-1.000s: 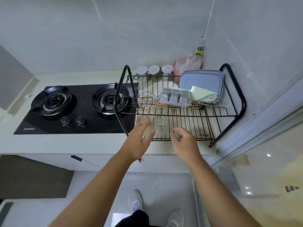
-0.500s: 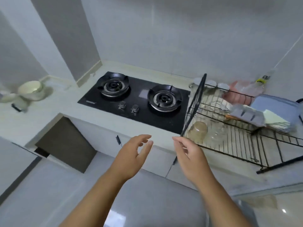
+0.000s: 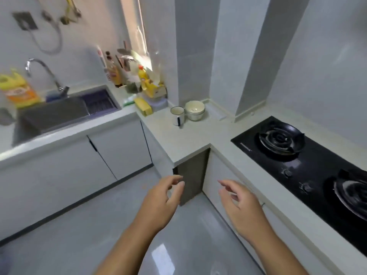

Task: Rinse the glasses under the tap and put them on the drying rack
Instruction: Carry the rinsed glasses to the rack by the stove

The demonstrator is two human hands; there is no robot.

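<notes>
My left hand [image 3: 161,199] and my right hand [image 3: 239,203] hang in front of me over the floor, both empty with loosely curled fingers. They are level with the corner of the worktop. The steel sink [image 3: 53,116] with its curved tap [image 3: 42,73] is at the far left, well away from both hands. No glass and no drying rack is in view.
A white mug [image 3: 177,115] and a cream bowl [image 3: 195,110] stand on the corner worktop [image 3: 186,141]. Bottles and a yellow box crowd the back corner by the sink. The black gas hob [image 3: 309,165] runs along the right. Grey floor lies between the cabinets.
The view has swung left from the drying rack and hob towards the sink. A second ago my left hand was at a glass on the rack; both hands have since drawn back empty.
</notes>
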